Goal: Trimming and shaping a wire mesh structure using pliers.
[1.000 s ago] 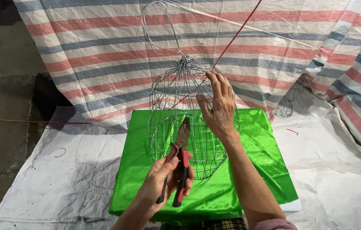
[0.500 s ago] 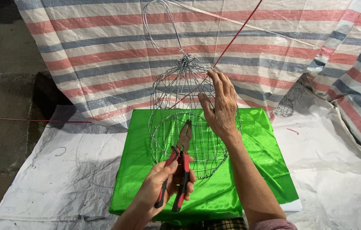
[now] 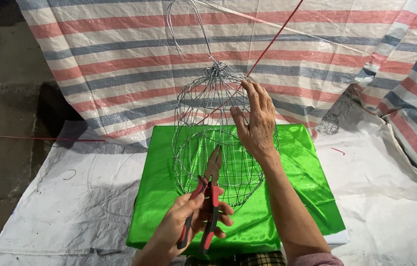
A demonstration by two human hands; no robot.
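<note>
Item: rounded cage of thin silver wire mesh (image 3: 216,148), gathered into a twisted knot at its top, with a long wire hook rising above the knot. It stood upright over the bright green satin-covered rectangular block (image 3: 297,197), which served as the landmark for all else.

Right hand (image 3: 255,123): raised above the far half of the green block, fingers spread and nearly straight, palm laid against the right upper side of the cage. The fingertips touched the wires below the knot; the hand steadied the cage and was not closed around it.

Left hand (image 3: 189,221): at the near edge of the green block, below the cage, fingers curled around the red-handled metal pliers (image 3: 208,197). The handles stood slightly apart; the tips pointed up into the lower mesh, between the two hands.

Beyond the green block: a red, blue and white striped woven tarpaulin (image 3: 120,54), hung as a backdrop, with a thin red cord (image 3: 272,39) running slantwise across it down to the cage. Beneath the block: a white woven plastic sheet (image 3: 61,197), with loose wire loops left of the block.
</note>
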